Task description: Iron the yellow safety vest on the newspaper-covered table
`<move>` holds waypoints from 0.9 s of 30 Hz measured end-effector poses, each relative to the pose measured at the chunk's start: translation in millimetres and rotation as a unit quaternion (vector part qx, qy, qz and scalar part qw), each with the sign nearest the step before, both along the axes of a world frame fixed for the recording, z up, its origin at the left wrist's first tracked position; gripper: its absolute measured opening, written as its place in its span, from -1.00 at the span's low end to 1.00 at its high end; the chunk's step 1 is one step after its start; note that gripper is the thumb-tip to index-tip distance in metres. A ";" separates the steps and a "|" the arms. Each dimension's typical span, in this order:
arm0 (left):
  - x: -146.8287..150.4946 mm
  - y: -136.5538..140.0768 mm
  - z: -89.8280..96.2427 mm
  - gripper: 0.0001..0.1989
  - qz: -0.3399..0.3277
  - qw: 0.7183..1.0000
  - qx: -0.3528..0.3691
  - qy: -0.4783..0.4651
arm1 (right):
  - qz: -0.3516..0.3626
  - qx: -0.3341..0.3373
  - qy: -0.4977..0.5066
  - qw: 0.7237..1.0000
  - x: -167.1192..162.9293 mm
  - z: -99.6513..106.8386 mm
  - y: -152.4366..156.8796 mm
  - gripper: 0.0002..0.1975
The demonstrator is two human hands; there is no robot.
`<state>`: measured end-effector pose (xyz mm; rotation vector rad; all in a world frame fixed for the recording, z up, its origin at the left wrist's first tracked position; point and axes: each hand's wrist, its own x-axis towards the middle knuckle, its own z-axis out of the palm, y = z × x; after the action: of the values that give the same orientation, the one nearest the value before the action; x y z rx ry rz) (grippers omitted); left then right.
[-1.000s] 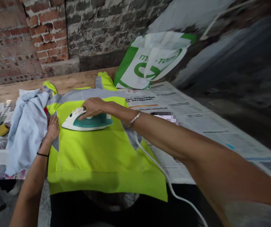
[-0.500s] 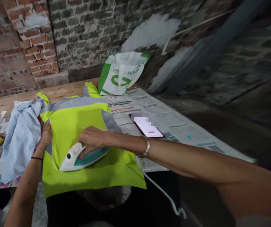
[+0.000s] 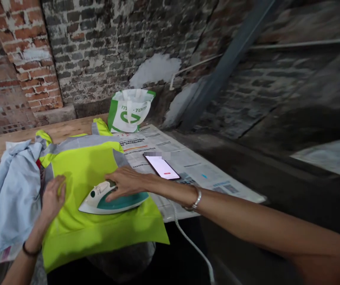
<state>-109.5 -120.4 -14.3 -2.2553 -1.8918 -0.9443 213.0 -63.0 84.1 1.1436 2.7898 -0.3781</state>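
A bright yellow-green shirt (image 3: 81, 160) with grey bands lies spread on the table, its hem hanging over the front edge. My right hand (image 3: 125, 182) is wrapped round the handle of a white and teal iron (image 3: 113, 202). The iron rests on the shirt's lower middle, tip pointing left, and hides the cloth beneath it. At the shirt's left edge is my left hand (image 3: 52, 198), fingers slightly bent and thumb apart, holding nothing I can see. Whether it touches the cloth is unclear. A light blue garment (image 3: 12, 194) lies bunched to its left.
Newspaper (image 3: 187, 170) covers the right part of the table, with a lit phone (image 3: 162, 166) on it. A green and white bag (image 3: 131, 111) stands at the back, before a brick wall (image 3: 99, 51). The white cord (image 3: 190, 237) hangs off the front edge.
The iron has shifted slightly right across the shirt, its tip now pointing more squarely left. My left hand has come off its flat position on the shirt's left edge and moved inward. The view has swung right.
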 end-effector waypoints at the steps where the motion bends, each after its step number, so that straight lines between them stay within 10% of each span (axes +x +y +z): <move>1: 16.5 -22.1 2.9 -0.68 -0.040 0.999 0.009 0.000 | 0.005 -0.016 0.023 1.000 2.4 0.5 0.6 -0.49; 4: 70.0 -76.6 3.9 -0.74 -0.256 0.966 0.044 0.002 | 0.017 -0.031 0.070 0.997 7.9 1.6 3.8 -0.52; 8: 124.5 -90.4 -12.2 -0.75 -0.367 0.930 -0.008 0.019 | 0.018 -0.026 0.031 0.999 5.3 1.7 10.6 -0.51; 18: 143.3 -63.4 -50.3 -0.43 -0.426 0.882 -0.183 0.082 | -0.051 -0.002 -0.007 0.999 -9.9 -9.0 13.1 -0.43; 27: 148.0 -71.6 -40.7 -0.39 -0.406 0.896 -0.165 0.071 | -0.103 0.052 0.010 0.993 -48.7 -17.3 134.9 -0.32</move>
<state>38.4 -192.0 -55.0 -3.2997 -1.0688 -0.4655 164.3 72.0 66.7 1.4665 2.7444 -0.2641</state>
